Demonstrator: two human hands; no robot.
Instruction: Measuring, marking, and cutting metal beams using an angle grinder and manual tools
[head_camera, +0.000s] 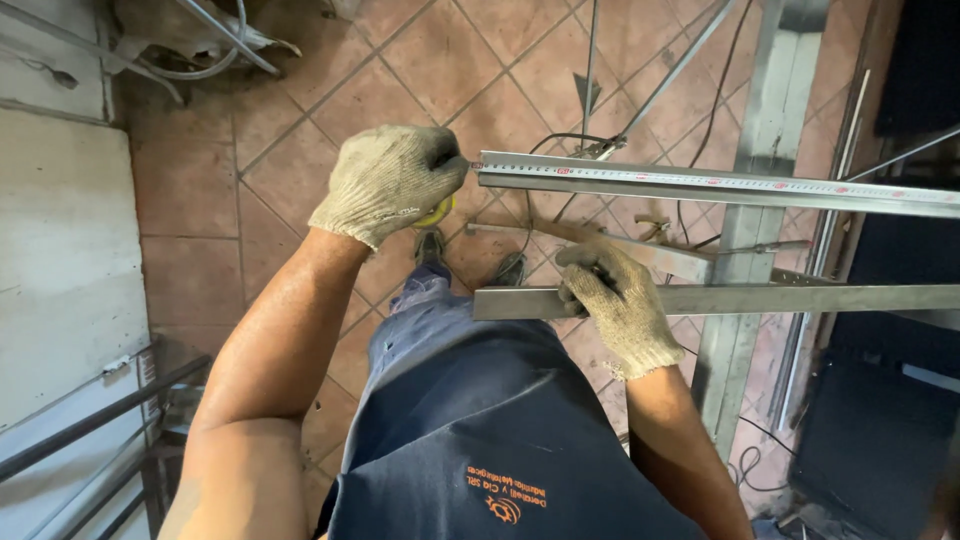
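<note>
Above the tiled floor (300, 160), 2 gloved hands work at the left ends of 2 long metal bars that run out to the right edge of the view. Left hand (392, 180): closed in a fist around a yellow tape measure case (437, 212), of which only a small part shows under the fingers. Its tape (700, 179) is drawn out to the right and lies flat along the top of the upper bar (720, 192), starting at that bar's left end, just beside the fist. Right hand (618, 300): fingers curled shut over the top edge of the lower bar (780, 298), near its left end, thumb side hidden behind the bar. Lower bar sits nearer the body than the upper bar; the 2 run roughly parallel and apart. Both gloves are pale knit cotton, soiled. Below the bars, 2 shoes (470, 258) stand on the floor among loose cables (710, 110) and thin metal rods (590, 60). At left, a whitish wall (60, 260) with dark rails (90, 425) near its lower part. At right, an upright metal frame (755, 150).
</note>
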